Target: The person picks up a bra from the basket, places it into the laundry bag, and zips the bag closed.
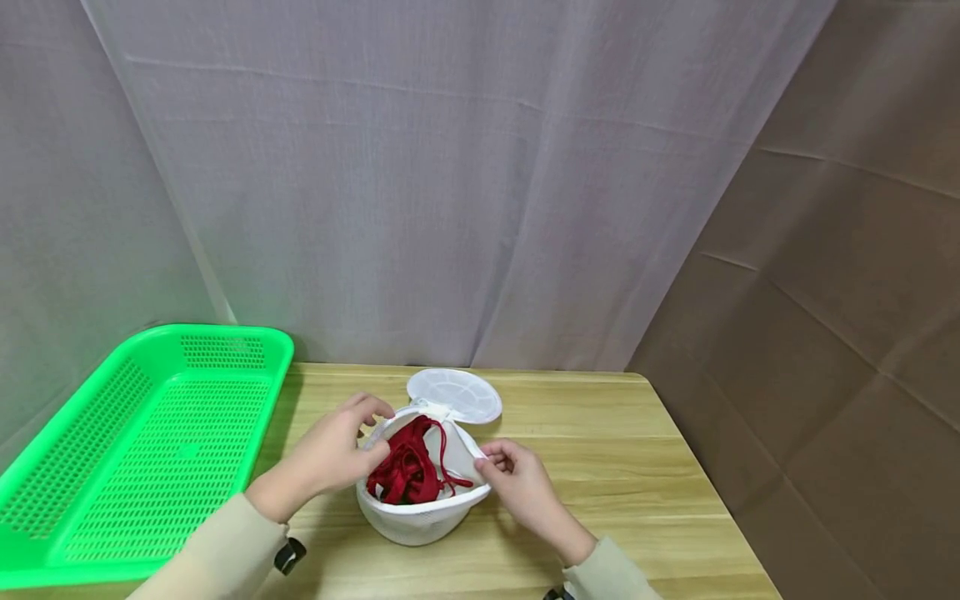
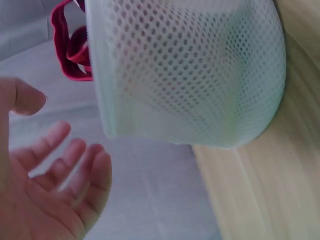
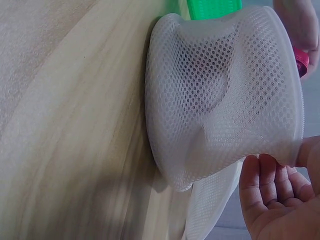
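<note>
Head view: the white mesh bag (image 1: 416, 527) stands on the tabletop (image 1: 600, 442), red cloth (image 1: 408, 471) inside. The right hand (image 1: 522, 486) pinches the bag's right rim (image 3: 299, 115) between thumb and fingers, probably to hold the mouth spread. The left hand (image 1: 332, 452) grips nothing, its fingers loosely bent and parted from the thumb; the cloth lies just right of them.

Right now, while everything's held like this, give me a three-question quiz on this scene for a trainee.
1. Which hand pinches the rim of the white mesh bag?
2. True or false: in the head view, the green basket stands to the right of the white mesh bag.
3. Fill in the blank: the strappy cloth in the white mesh bag is coloured ____.

Key:
1. The right hand.
2. False; the green basket stands to its left.
3. Red.
</note>
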A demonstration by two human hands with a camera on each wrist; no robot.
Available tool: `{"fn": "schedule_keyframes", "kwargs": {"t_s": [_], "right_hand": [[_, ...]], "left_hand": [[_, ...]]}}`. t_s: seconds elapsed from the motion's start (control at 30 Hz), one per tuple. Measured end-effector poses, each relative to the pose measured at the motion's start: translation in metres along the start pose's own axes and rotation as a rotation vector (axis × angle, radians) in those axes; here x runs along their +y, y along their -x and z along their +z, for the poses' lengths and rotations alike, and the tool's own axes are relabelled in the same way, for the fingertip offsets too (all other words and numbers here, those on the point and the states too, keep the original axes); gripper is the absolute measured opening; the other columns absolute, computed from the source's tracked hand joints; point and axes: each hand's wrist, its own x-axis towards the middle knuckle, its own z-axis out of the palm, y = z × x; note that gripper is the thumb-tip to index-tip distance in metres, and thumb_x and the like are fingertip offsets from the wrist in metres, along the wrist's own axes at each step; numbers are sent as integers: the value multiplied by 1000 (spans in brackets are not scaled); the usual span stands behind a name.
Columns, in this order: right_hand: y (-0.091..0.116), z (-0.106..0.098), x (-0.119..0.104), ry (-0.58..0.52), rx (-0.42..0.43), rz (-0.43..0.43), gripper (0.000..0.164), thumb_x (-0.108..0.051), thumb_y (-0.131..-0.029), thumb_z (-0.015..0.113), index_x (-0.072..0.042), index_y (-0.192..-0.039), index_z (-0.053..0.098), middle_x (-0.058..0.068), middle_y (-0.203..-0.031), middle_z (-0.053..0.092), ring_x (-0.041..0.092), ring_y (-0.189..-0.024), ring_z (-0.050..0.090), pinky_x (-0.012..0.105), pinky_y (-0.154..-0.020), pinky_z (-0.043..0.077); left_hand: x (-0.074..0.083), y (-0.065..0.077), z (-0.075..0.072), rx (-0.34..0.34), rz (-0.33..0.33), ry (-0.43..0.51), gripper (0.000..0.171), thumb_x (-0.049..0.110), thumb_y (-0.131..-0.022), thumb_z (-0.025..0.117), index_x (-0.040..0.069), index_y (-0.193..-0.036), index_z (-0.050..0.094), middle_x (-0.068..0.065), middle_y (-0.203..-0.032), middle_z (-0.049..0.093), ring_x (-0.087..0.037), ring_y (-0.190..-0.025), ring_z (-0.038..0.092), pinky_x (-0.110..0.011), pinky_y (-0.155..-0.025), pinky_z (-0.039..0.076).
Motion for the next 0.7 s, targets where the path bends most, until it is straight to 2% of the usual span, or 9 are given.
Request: {"fn": "schedule_keyframes", "kwargs": {"t_s": [0.17,0.33,0.53,0.6,0.7], "right_hand": [[0,1,0,13,1,8,14,-10,-87,71,-3,-98,68,3,-84,64,15,-74,58,23,-65,51],[4,0,-15,16,-3,10,12,-2,-88,68,3,-99,67,8,-84,64,19,-75,58,21,-64,49],[9,-3,-40,17,-9,17,13,3,-87,65,9,-98,65,14,-85,63,25,-76,58,21,-64,49],[8,-3,-38,7,-2,22,13,3,-87,65,9,-99,65,14,-85,63,25,-76,58,21,-64,49],[3,-3,-24,-11,31,27,13,1,-87,67,6,-98,66,11,-84,63,21,-73,57,21,-61,48]], "left_hand": [[-11,-1,6,18,-126,25,29,20,-85,70,6,-110,63,-4,-106,62,-20,-87,61,-35,-71,51],[-19,0,16,-30,-191,69,30,10,-87,68,0,-113,59,-3,-89,61,-13,-76,60,-28,-64,50],[-21,1,20,-39,-206,88,30,1,-86,63,0,-115,58,2,-82,57,-9,-69,55,-25,-57,49],[-21,1,20,-26,-209,101,31,-1,-85,61,0,-116,58,1,-82,57,-10,-68,55,-25,-56,49],[-21,3,17,2,-210,124,32,-3,-84,59,0,-116,58,0,-82,56,-11,-67,54,-26,-53,48]]}}
